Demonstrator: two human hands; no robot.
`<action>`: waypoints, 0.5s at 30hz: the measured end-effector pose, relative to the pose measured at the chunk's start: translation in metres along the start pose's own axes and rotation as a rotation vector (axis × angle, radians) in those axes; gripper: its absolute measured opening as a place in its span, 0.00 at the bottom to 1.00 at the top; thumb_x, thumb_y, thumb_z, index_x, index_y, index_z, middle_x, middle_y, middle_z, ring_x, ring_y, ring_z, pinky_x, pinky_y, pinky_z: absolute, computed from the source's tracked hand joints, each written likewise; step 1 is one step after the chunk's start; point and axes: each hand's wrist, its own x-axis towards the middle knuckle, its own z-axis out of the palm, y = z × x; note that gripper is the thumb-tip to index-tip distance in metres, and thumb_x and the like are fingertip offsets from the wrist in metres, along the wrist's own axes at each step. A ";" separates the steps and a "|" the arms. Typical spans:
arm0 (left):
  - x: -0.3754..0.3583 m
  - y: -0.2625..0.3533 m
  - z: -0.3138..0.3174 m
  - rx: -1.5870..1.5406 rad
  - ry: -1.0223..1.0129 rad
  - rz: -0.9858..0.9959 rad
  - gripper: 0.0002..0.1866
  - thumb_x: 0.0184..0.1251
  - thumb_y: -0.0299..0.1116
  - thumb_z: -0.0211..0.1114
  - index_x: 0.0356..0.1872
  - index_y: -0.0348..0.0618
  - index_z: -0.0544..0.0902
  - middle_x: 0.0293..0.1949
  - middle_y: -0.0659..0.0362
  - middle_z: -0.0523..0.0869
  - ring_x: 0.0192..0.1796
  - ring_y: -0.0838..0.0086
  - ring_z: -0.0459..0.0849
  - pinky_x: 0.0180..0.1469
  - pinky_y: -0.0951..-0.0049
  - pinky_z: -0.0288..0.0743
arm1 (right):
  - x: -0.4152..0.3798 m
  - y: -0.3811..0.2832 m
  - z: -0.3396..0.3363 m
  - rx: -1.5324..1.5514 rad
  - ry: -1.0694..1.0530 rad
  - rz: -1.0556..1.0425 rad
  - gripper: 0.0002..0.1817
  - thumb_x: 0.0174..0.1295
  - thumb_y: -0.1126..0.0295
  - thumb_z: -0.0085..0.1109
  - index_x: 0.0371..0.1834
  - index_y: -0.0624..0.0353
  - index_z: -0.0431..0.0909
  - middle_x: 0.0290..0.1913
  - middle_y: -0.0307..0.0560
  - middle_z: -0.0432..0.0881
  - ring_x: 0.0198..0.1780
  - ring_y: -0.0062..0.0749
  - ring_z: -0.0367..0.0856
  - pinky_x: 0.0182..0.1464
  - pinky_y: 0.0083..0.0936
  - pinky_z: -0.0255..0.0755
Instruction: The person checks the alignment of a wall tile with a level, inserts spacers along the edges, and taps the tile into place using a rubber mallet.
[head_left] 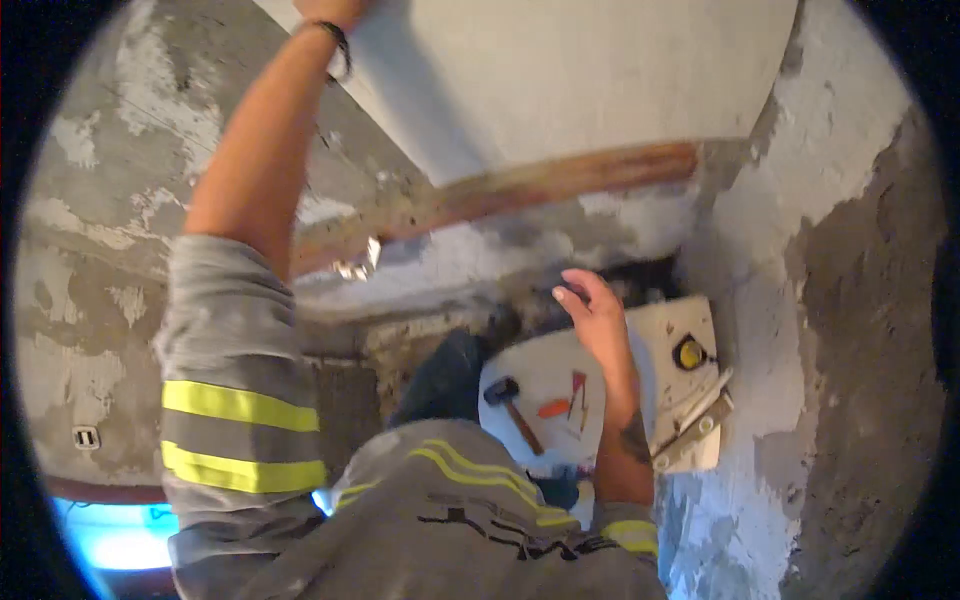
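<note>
At the top, my left hand is at the left edge of a large pale panel; its fingers are cut off by the frame. A dark band circles that wrist. The panel's lower edge lies by a reddish-brown wooden strip on the wall. My right hand hangs in the air below the strip, fingers apart and slightly curled, holding nothing. Beneath it is a pale board with a black-headed mallet, an orange tool and a yellow-black tape measure.
More long tools lie at the board's right edge. Rough, patchy plaster walls stand on both sides. A wall socket is at the lower left. A small whitish piece is beside the wooden strip.
</note>
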 end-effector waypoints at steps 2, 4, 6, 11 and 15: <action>0.002 0.002 -0.008 -0.101 0.024 0.008 0.40 0.71 0.61 0.52 0.77 0.50 0.56 0.78 0.41 0.48 0.79 0.47 0.42 0.76 0.40 0.30 | 0.020 -0.038 0.002 -0.127 0.187 -0.115 0.27 0.59 0.58 0.69 0.57 0.61 0.76 0.57 0.61 0.79 0.61 0.53 0.76 0.63 0.40 0.69; 0.002 -0.004 -0.015 -0.130 -0.012 0.018 0.38 0.71 0.60 0.53 0.75 0.49 0.61 0.78 0.41 0.49 0.79 0.44 0.43 0.75 0.38 0.32 | 0.051 -0.076 0.012 -0.173 0.258 -0.243 0.35 0.57 0.56 0.71 0.65 0.61 0.70 0.67 0.65 0.68 0.68 0.61 0.66 0.68 0.46 0.62; 0.004 -0.011 -0.019 -0.081 0.146 0.119 0.31 0.61 0.43 0.70 0.65 0.48 0.74 0.68 0.43 0.68 0.70 0.44 0.64 0.67 0.41 0.60 | 0.094 -0.127 0.018 -0.401 0.492 -0.617 0.40 0.56 0.55 0.71 0.69 0.59 0.65 0.72 0.65 0.60 0.72 0.68 0.57 0.71 0.51 0.58; -0.035 -0.053 -0.002 -0.201 0.131 0.082 0.38 0.61 0.54 0.66 0.71 0.53 0.68 0.75 0.41 0.56 0.75 0.39 0.55 0.65 0.26 0.52 | 0.215 -0.261 0.023 -0.562 0.788 -1.163 0.41 0.56 0.51 0.69 0.72 0.48 0.64 0.76 0.63 0.53 0.75 0.68 0.50 0.71 0.65 0.50; -0.039 -0.066 0.006 -0.157 0.179 0.173 0.37 0.68 0.49 0.62 0.76 0.50 0.62 0.78 0.42 0.51 0.78 0.42 0.48 0.73 0.39 0.45 | 0.246 -0.312 0.046 -0.986 1.049 -1.117 0.32 0.66 0.42 0.51 0.71 0.41 0.67 0.73 0.60 0.62 0.70 0.63 0.63 0.65 0.62 0.60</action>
